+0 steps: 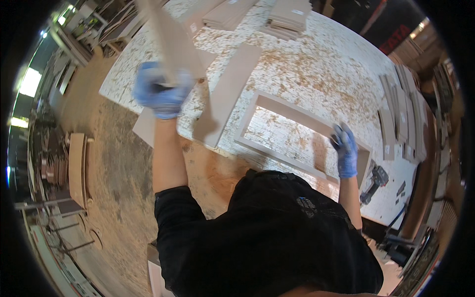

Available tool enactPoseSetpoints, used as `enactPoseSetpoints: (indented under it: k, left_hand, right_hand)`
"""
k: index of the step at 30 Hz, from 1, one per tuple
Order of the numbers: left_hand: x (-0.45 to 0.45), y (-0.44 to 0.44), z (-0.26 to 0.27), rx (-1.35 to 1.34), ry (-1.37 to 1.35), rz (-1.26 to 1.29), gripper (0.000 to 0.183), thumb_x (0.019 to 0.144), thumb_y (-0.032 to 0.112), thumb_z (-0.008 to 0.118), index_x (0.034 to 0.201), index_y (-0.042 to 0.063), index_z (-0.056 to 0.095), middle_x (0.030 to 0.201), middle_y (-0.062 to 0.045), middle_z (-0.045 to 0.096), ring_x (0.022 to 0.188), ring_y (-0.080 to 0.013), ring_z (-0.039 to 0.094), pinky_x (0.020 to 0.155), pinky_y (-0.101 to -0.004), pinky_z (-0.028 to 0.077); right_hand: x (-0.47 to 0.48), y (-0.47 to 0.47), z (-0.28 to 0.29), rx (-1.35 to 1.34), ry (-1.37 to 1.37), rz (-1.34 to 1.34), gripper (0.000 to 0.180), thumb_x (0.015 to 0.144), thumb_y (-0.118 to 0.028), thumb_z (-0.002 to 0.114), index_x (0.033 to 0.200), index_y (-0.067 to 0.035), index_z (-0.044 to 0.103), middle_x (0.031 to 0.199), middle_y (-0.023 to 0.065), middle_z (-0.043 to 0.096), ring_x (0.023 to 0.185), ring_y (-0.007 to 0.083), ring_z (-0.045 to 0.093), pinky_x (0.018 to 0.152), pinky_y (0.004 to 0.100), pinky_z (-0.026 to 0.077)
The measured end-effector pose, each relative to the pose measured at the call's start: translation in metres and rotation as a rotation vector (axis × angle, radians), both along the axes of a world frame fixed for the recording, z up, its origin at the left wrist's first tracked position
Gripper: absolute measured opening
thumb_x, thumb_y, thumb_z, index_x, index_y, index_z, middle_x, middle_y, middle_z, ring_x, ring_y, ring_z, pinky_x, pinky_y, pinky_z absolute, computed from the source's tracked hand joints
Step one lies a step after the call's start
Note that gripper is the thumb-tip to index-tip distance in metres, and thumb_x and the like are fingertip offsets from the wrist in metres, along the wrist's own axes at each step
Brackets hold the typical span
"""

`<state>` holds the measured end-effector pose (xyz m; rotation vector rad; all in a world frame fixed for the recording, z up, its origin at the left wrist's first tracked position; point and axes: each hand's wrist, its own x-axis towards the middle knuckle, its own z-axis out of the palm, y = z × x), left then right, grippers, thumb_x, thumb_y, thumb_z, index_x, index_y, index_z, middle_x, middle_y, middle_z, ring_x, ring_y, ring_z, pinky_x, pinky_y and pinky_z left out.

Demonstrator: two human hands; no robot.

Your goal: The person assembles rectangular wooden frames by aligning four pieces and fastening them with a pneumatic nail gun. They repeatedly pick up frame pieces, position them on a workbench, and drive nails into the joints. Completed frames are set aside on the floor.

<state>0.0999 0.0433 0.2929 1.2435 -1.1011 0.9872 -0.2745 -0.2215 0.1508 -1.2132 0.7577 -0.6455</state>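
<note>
My left hand (pixel 161 89), in a blue glove, grips a long beige board (pixel 176 41) at its lower end and holds it raised; both are motion-blurred. Beneath it, a flat beige board (pixel 232 94) lies across the worktable's near edge, and another panel (pixel 145 126) juts past that edge, partly hidden by my forearm. A rectangular frame of beige boards (pixel 289 107) rests on the table in front of me. Over its right end is my gloved right hand (pixel 346 150), fingers slightly apart and nothing visible in them. Whether it touches the frame is unclear.
Sawdust covers the white worktable (pixel 315 70). A cordless power tool (pixel 374 183) lies right of the frame. Stacked boards sit at the back (pixel 287 16) and along the right side (pixel 402 115). On the left floor stands a panel stack (pixel 77 169).
</note>
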Motion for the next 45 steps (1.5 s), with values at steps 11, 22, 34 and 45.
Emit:
enactPoseSetpoints:
  k: [11, 22, 34, 45]
  left_hand:
    - [-0.238, -0.123, -0.115, 0.921, -0.118, -0.848, 0.017, 0.078, 0.033, 0.065, 0.081, 0.017, 0.06, 0.077, -0.002, 0.059, 0.065, -0.0213, 0.062, 0.058, -0.0343, 0.051]
    - [-0.11, -0.022, -0.207, 1.217, 0.665, 0.247, 0.064, 0.079, 0.04, 0.071, 0.13, 0.009, 0.049, 0.132, -0.021, 0.05, 0.118, -0.0353, 0.05, 0.102, -0.0441, 0.039]
    - [-0.073, -0.02, -0.242, 1.018, 0.896, -0.156, 0.036, 0.094, 0.026, 0.058, 0.119, 0.0, 0.061, 0.114, -0.015, 0.064, 0.106, -0.0243, 0.059, 0.097, -0.0332, 0.042]
    - [-0.097, 0.035, -0.256, 1.033, 0.998, -0.235, 0.046, 0.084, 0.004, 0.068, 0.127, 0.0, 0.055, 0.107, -0.006, 0.064, 0.091, -0.0123, 0.058, 0.081, -0.0269, 0.049]
  right_hand:
    - [-0.007, 0.039, -0.006, 0.332, -0.03, -0.056, 0.04, 0.083, -0.008, 0.068, 0.12, -0.003, 0.054, 0.108, 0.0068, 0.062, 0.095, 0.0175, 0.06, 0.087, 0.0312, 0.049]
    - [-0.208, -0.046, -0.068, -0.675, 0.971, -0.377, 0.074, 0.077, -0.036, 0.076, 0.137, -0.005, 0.045, 0.126, 0.0206, 0.056, 0.118, 0.0327, 0.052, 0.101, 0.0351, 0.04]
    - [-0.206, -0.06, -0.108, -0.27, 0.561, -0.45, 0.063, 0.079, -0.023, 0.075, 0.132, -0.001, 0.05, 0.119, 0.0136, 0.062, 0.108, 0.0203, 0.058, 0.094, 0.0312, 0.044]
    - [-0.258, 0.017, -0.132, -0.41, 0.397, -0.553, 0.041, 0.083, 0.003, 0.053, 0.124, 0.0, 0.058, 0.105, 0.0096, 0.064, 0.094, 0.0159, 0.058, 0.087, 0.0275, 0.046]
